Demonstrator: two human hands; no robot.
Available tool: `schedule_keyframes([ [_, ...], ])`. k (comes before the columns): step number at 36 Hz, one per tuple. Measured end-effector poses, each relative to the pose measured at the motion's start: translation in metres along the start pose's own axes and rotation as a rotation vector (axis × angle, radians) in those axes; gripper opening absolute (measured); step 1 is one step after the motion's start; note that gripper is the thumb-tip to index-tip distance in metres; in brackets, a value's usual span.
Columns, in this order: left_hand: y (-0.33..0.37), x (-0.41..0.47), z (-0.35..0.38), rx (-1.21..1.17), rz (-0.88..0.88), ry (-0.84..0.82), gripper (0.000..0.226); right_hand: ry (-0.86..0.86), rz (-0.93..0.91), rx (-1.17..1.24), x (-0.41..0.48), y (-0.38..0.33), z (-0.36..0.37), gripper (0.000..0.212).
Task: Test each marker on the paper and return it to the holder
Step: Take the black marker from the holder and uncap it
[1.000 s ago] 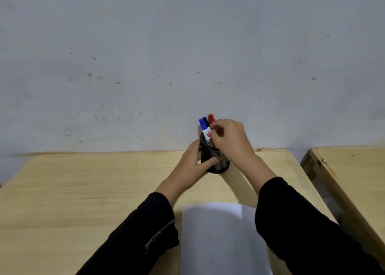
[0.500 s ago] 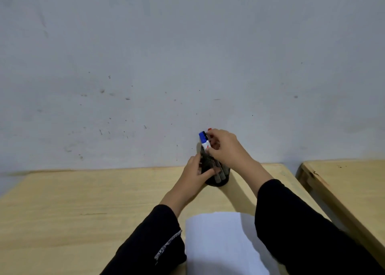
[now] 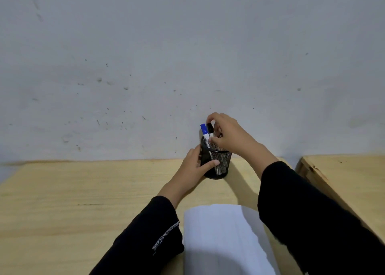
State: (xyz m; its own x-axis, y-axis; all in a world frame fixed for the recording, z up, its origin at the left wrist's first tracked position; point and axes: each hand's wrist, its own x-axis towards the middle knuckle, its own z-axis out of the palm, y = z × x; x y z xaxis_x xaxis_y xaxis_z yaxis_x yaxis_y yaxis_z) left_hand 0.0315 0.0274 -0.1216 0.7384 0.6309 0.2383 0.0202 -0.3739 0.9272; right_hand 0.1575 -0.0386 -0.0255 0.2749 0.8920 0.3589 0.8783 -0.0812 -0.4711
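Note:
A black mesh holder (image 3: 226, 160) stands at the far edge of the wooden table (image 3: 83, 191), against the wall. A blue-capped marker (image 3: 204, 132) and a black-capped marker (image 3: 210, 128) stick up out of it. My left hand (image 3: 194, 168) wraps around the holder's left side. My right hand (image 3: 229, 135) is over the holder, its fingertips pinching the black-capped marker at the cap and barrel. The red-capped marker is hidden behind my right hand. A white sheet of paper (image 3: 223, 239) lies near me, between my black sleeves.
A grey, speckled wall (image 3: 187, 56) rises right behind the holder. A second wooden table (image 3: 343, 181) stands to the right, with a narrow gap between the two. Bare wood stretches to the left of my arms.
My right hand has shifted from the blue-capped marker onto the black-capped one, which now shows beside it. The red cap has gone out of sight. My head has tilted upward.

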Motion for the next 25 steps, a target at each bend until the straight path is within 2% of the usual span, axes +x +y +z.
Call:
schedule_keyframes([
  [12, 0.010, -0.007, 0.001, 0.062, -0.019, 0.045, 0.049, 0.093, 0.097, 0.230, -0.031, -0.008, -0.011, 0.032],
  [17, 0.022, -0.015, 0.004, -0.013, -0.101, 0.103, 0.045, 0.174, 0.115, 0.314, -0.042, -0.021, -0.025, 0.033],
  [19, 0.030, -0.018, 0.004, -0.080, -0.155, 0.103, 0.038, 0.244, 0.105, 0.353, -0.047, -0.029, -0.034, 0.034],
  [22, 0.046, -0.024, 0.000, -0.048, -0.174, 0.110, 0.011, 0.352, 0.041, 0.435, -0.055, -0.045, -0.049, 0.035],
  [25, 0.062, -0.028, -0.011, -0.013, -0.141, 0.185, 0.012, 0.434, -0.032, 0.489, -0.067, -0.063, -0.063, 0.034],
])
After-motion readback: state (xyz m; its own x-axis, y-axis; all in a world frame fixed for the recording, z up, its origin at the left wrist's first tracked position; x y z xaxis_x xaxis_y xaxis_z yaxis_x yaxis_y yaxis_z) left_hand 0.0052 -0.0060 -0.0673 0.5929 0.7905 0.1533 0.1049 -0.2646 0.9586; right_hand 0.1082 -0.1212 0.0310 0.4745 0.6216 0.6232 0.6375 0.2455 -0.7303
